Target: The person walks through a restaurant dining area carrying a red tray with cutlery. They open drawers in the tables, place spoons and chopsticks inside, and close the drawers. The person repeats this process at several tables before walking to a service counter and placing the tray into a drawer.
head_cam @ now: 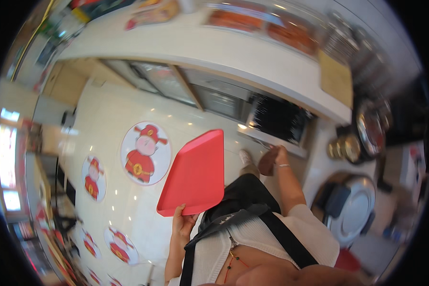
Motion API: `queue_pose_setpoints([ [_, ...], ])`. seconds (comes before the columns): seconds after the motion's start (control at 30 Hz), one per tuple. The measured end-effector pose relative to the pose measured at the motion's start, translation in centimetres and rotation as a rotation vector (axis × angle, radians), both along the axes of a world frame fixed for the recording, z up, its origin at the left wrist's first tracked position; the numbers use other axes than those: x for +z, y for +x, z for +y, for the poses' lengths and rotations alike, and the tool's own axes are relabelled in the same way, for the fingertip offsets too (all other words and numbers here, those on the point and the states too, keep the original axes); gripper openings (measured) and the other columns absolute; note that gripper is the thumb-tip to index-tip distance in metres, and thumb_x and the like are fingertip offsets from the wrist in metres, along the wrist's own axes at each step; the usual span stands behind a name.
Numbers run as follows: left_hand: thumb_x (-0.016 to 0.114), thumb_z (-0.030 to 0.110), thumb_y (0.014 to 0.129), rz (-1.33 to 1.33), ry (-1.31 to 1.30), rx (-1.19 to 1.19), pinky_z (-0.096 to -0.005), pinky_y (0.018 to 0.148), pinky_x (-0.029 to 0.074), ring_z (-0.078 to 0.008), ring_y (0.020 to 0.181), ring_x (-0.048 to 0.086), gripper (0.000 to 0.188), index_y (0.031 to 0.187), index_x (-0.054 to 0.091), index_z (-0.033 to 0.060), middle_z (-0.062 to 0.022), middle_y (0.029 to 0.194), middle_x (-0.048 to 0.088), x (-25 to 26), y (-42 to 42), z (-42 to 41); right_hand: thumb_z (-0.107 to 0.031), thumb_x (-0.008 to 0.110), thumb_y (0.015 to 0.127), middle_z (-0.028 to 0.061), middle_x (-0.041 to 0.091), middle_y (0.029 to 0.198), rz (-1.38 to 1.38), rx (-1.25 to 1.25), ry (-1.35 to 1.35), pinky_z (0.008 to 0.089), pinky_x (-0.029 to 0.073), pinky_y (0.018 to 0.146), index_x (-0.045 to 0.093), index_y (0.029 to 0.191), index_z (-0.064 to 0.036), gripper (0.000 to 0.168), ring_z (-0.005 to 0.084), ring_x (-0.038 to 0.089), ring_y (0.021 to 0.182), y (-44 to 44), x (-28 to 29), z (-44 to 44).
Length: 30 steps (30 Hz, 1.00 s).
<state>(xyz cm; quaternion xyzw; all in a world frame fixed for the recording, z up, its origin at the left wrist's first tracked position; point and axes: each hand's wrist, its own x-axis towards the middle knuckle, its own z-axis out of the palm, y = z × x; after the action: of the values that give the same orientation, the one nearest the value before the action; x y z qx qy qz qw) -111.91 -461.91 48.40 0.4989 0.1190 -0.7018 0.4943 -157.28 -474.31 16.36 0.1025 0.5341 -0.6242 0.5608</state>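
Note:
My left hand grips the near edge of a red plastic tray, thumb on top and fingers beneath. No item lies on the tray, which is held over the tiled floor. On the right, my right hand is closed on a dark brown cloth or pouch-like item, whose exact kind I cannot tell. That hand is beside the front of a pulled-out drawer or bin with a dark inside, under the counter.
A long white counter curves across the top, bearing containers of orange-red food and stacked metal ware. A round metal-lidded pot stands at right. Round cartoon stickers mark the floor.

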Motion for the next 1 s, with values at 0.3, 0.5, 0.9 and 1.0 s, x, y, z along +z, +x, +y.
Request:
queue_pose_setpoints([
  [0.3, 0.045, 0.013, 0.080, -0.206, 0.058, 0.659, -0.0486, 0.091, 0.045, -0.0319, 0.109, 0.052, 0.043, 0.121, 0.039, 0.0023, -0.0167, 0.119, 0.051, -7.1, 1.6, 1.5, -0.024, 0.043, 0.090, 0.0089, 0.056, 0.093, 0.159, 0.326, 0.174, 0.0349, 0.047, 0.070, 0.057, 0.102, 0.002, 0.031, 0.0219, 0.054, 0.079, -5.7, -0.1, -11.8],
  [0.5, 0.048, 0.007, 0.074, -0.065, -0.030, 1.059, -0.0509, 0.095, 0.042, -0.0343, 0.112, 0.049, 0.045, 0.119, 0.042, 0.0007, -0.0177, 0.118, 0.050, -8.9, -1.6, 5.5, -0.025, 0.038, 0.092, 0.0136, 0.050, 0.116, 0.613, 0.502, 0.049, 0.0355, 0.042, 0.089, 0.046, 0.121, 0.003, 0.041, 0.0245, 0.051, 0.101, -13.0, -6.1, -17.5],
  [0.9, 0.054, 0.013, 0.075, -0.157, 0.102, 1.321, -0.0509, 0.088, 0.045, -0.0306, 0.101, 0.056, 0.042, 0.114, 0.046, 0.0044, -0.0138, 0.108, 0.056, -9.2, -6.7, 14.9, -0.016, 0.057, 0.082, 0.0037, 0.055, 0.069, 0.799, 1.915, -0.574, 0.0279, 0.041, 0.056, 0.055, 0.076, -0.001, 0.017, 0.0119, 0.048, 0.063, 31.4, 1.9, -19.6],
  [1.0, 0.054, 0.011, 0.069, -0.643, 0.364, 1.215, -0.0346, 0.064, 0.049, -0.0175, 0.075, 0.059, 0.034, 0.102, 0.055, 0.0021, -0.0070, 0.084, 0.060, -7.0, -6.7, 19.0, -0.016, 0.059, 0.080, 0.0045, 0.055, 0.073, 0.791, 1.942, -1.142, 0.0273, 0.042, 0.057, 0.054, 0.088, -0.002, 0.017, 0.0131, 0.049, 0.063, 47.0, 8.5, -14.5],
])
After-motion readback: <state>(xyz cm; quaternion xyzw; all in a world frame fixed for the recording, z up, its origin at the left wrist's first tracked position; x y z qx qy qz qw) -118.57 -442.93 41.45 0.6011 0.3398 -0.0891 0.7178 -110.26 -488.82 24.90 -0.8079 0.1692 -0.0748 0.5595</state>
